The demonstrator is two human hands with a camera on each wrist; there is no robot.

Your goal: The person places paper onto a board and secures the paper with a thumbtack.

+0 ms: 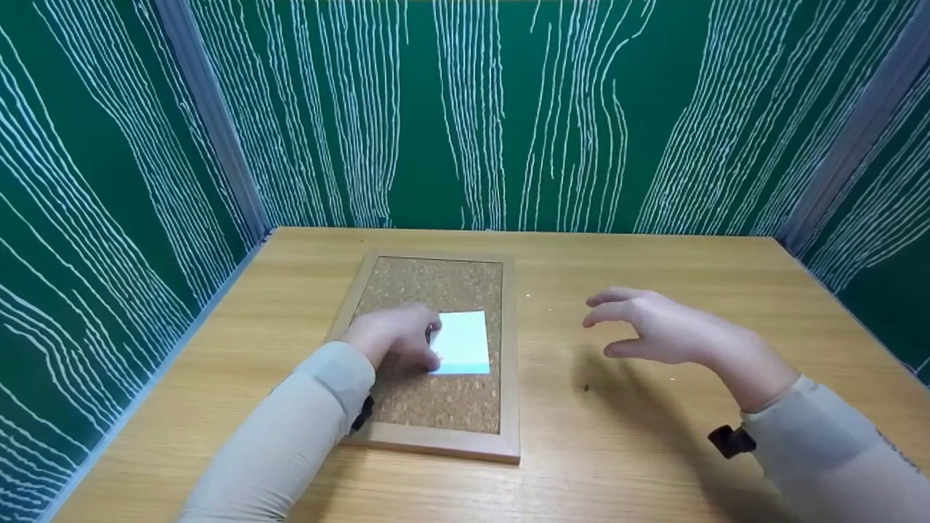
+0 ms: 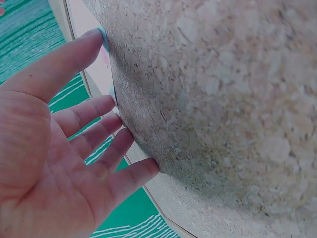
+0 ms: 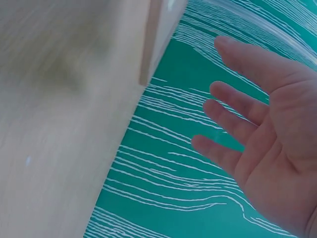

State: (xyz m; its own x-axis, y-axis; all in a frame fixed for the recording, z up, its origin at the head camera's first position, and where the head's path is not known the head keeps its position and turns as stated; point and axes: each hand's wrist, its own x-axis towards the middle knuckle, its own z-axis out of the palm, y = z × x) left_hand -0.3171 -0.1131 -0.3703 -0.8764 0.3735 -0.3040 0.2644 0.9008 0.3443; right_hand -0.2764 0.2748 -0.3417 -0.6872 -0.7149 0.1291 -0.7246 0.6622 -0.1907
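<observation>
Left hand (image 1: 396,330) and right hand (image 1: 661,327) both sit around mid-height in the head view, well apart from each other. Left of centre, the left hand reaches over a corkboard (image 1: 443,407) and touches the left edge of a pale sheet (image 1: 463,341) — its thumb near the sheet's lower left corner, the other fingers toward the upper left, a wide gap between. Seen from the left wrist, those fingers are fairly straight and spread, their tips down by the cork, with the thumb against the sheet's edge. The sheet itself lies on the cork close to the centre of the head view, a bluish strip along its bottom. Around the cork runs a light wooden frame (image 1: 511,407), and the whole board lies flat on a wood-grain table (image 1: 639,269). At right of centre, the right hand hangs above the bare tabletop, holding nothing, thumb and fingers loosely bent and well apart; a tiny dark speck (image 1: 586,387) — too small for me to make out — lies on the table at its lower left. Pale sleeves (image 1: 276,436) reach in from the lower corners, and green panels (image 1: 414,131) with wavy white lines fill the upper part of the view.
</observation>
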